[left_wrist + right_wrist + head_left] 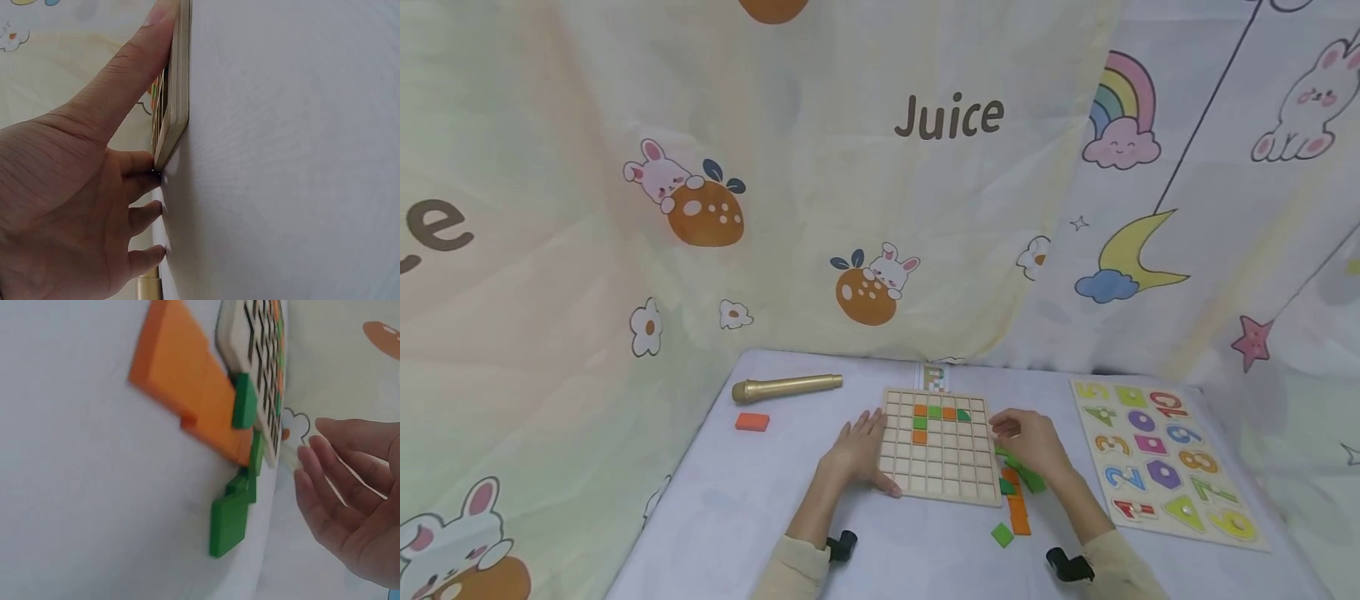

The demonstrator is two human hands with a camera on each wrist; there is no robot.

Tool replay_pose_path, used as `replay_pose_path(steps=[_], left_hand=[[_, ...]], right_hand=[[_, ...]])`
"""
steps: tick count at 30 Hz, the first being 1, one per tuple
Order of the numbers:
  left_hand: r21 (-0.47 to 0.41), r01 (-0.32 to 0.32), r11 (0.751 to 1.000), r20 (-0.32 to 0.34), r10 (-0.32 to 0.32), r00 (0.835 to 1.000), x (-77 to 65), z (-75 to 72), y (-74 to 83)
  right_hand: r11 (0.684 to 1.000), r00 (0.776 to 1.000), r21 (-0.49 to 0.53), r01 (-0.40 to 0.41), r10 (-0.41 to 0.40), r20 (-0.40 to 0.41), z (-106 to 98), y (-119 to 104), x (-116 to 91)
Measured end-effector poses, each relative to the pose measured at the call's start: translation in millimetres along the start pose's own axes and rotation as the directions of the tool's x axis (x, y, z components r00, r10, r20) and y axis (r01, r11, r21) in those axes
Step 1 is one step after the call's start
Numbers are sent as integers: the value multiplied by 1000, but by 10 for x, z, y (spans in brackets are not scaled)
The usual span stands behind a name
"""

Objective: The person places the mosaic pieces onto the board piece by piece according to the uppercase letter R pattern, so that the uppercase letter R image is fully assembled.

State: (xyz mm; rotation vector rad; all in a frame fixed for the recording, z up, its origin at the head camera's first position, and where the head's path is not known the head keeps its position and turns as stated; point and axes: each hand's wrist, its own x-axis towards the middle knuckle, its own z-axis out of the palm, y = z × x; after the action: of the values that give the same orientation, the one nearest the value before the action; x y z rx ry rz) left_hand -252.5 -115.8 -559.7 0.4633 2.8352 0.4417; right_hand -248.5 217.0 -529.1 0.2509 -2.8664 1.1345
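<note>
We steady the square wooden grid board [940, 446] with our flat, straight-fingered left hand [857, 450]; our right hand [1030, 442], loosely open beside its edge, should pick from the orange and green tiles [1017, 492] just below its fingers.

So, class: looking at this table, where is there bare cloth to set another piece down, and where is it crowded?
Free: the stretch between the orange block and the left hand, and the near cloth in front of the grid board. Also the strip between the right hand and the number puzzle. Crowded: the board's right edge, where loose tiles pile up.
</note>
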Motion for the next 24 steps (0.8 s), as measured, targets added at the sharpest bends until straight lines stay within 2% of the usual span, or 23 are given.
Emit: replay_pose_path(steps=[6,8,10,14,15,17,22,24], left_hand=[[19,7,1000,1,-7,1000,5,16,-2],[1,12,1000,8,-12,1000,-5,-19,16],[2,1,1000,-8,-1,1000,45,56,-40],[-8,-5,1000,-5,5,1000,39,43,-40],[-2,-10,1000,-13,10,1000,67,80,-65],[-7,-1,1000,5,2,1000,17,7,-13],[-12,1,1000,15,0,1000,-28,-47,27],[-11,-1,1000,8,1,1000,-1,-6,-1]], right_hand=[[996,994,-62,-69,73,75,7,166,-30],[993,991,-88,-83,91,96,10,183,-37],[991,989,-105,-86,98,109,17,197,-42],[992,991,-107,-65,76,110,38,233,-37],[992,991,-107,-60,72,109,43,241,-32],[993,993,-111,-49,61,105,52,259,-13],[992,995,-121,-38,48,85,54,275,31],[993,996,-112,-47,55,74,43,268,43]])
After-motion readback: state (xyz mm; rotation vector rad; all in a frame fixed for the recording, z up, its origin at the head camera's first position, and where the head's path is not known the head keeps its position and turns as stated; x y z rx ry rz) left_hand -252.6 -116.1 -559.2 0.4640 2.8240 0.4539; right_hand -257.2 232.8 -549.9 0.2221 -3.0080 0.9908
